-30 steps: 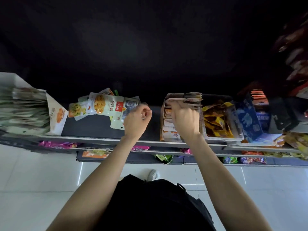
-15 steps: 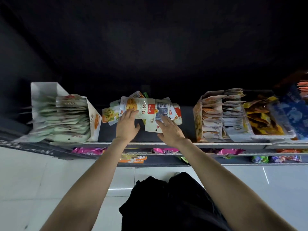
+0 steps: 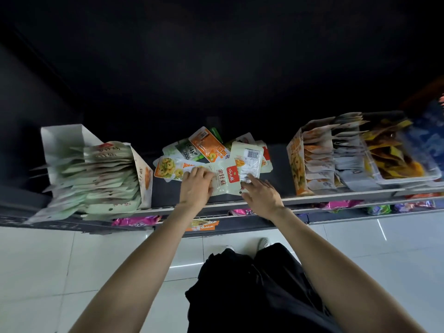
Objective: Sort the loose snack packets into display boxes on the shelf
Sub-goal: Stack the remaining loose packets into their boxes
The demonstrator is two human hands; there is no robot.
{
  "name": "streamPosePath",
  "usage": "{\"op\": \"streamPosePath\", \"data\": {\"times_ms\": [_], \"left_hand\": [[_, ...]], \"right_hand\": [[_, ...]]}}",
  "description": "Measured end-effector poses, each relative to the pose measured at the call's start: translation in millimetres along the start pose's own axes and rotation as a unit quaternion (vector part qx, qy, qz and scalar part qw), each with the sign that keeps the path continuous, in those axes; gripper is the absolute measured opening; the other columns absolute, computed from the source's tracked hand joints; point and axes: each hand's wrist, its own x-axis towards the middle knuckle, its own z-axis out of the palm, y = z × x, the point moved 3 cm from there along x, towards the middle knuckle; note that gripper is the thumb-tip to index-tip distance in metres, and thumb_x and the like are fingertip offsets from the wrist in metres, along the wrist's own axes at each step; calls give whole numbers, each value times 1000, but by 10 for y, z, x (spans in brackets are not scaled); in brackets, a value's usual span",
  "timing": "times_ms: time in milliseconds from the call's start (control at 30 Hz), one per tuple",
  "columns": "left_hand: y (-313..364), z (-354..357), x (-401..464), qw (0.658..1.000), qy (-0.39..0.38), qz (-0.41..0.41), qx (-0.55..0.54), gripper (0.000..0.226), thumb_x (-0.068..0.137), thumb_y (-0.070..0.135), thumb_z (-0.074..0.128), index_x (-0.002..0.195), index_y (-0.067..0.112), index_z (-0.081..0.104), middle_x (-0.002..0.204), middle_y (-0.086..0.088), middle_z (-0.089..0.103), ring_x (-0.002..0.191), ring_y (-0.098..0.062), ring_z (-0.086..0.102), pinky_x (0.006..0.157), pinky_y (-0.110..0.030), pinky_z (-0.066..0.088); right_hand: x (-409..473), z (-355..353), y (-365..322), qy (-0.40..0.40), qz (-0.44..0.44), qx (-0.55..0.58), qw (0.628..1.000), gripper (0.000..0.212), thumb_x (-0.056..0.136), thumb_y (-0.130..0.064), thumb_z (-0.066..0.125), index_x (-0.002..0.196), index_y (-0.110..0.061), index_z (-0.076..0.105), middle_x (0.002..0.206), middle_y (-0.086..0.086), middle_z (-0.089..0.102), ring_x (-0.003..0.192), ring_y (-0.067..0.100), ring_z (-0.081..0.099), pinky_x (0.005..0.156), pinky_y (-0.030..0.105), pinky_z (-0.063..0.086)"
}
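A loose heap of snack packets (image 3: 211,152) lies on the dark shelf (image 3: 165,188), in the gap between two display boxes. The nearest one, a pale packet with a red label (image 3: 224,180), lies flat at the front of the heap. The left hand (image 3: 195,187) rests on its left edge with fingers laid forward over it and over the yellow-printed packet (image 3: 168,169) beside it; whether they curl to grip cannot be told. The right hand (image 3: 262,195) lies at the packet's right corner, fingers spread and fairly straight, their tips touching a clear-backed packet with a barcode (image 3: 251,162). To the left stands a white display box (image 3: 62,143) crammed with pale green packets; to the right an orange-fronted display box (image 3: 296,162) holds upright packets, with a clear tray of yellow packets (image 3: 394,155) beyond it. Lower shelves show pink and purple packs.
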Motion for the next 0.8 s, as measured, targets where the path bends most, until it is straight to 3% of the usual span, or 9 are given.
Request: {"op": "streamPosePath", "data": {"times_ms": [133,267,333,400,500,600,700,800], "left_hand": [[-9,-78,229,998,-63,6,-6,85,80,35,71,146,20,20,147,-7,33,139,-25,24,115,-49,11],[21,-161,350,996,-74,20,41,97,73,38,77,147,14,19,137,-14,38,127,-31,38,112,-43,24],[18,-187,334,998,-55,21,14,86,75,36,76,143,13,28,133,-13,39,115,-29,48,102,-38,39],[-23,-270,276,998,-35,10,-56,63,83,29,70,137,14,40,131,-10,43,96,-23,59,82,-33,52],[-78,-465,126,986,-6,20,-164,35,89,22,63,123,19,57,123,-1,60,91,-18,64,72,-35,55],[-7,-741,-144,965,-2,23,-261,25,90,22,62,115,20,64,109,4,68,86,-12,65,65,-30,56],[121,-996,-438,950,3,36,-312,24,90,23,62,113,19,67,101,5,70,83,-8,66,59,-19,54],[223,-1148,-697,934,29,33,-354,24,86,25,67,109,18,70,95,3,73,82,-12,68,63,-27,56]], "right_hand": [[29,-41,-3,-7,3,-19,1000,41,100,-33,36,140,-24,40,156,-3,18,139,19,31,116,38,13],[15,-37,-26,-21,13,-2,1000,43,99,-34,39,141,-26,38,157,-3,15,141,19,25,117,42,13],[-20,-83,-33,-8,18,34,999,46,99,-34,42,143,-25,36,156,-2,20,142,19,24,118,42,12],[-88,-164,-59,40,21,104,994,53,96,-34,49,145,-21,32,151,2,32,140,21,29,116,40,18],[-239,-346,-102,135,43,235,962,68,89,-30,64,145,-15,29,142,7,46,129,26,42,102,40,39],[-400,-551,-135,189,18,323,927,74,81,-24,74,141,-17,32,138,2,49,125,21,47,95,36,46],[-586,-726,-163,132,-31,404,905,58,79,-23,75,129,-24,46,121,1,64,108,13,62,85,32,56],[-744,-823,-209,149,-99,300,937,30,81,-25,74,104,-9,66,98,6,72,85,18,70,64,37,59]]}}
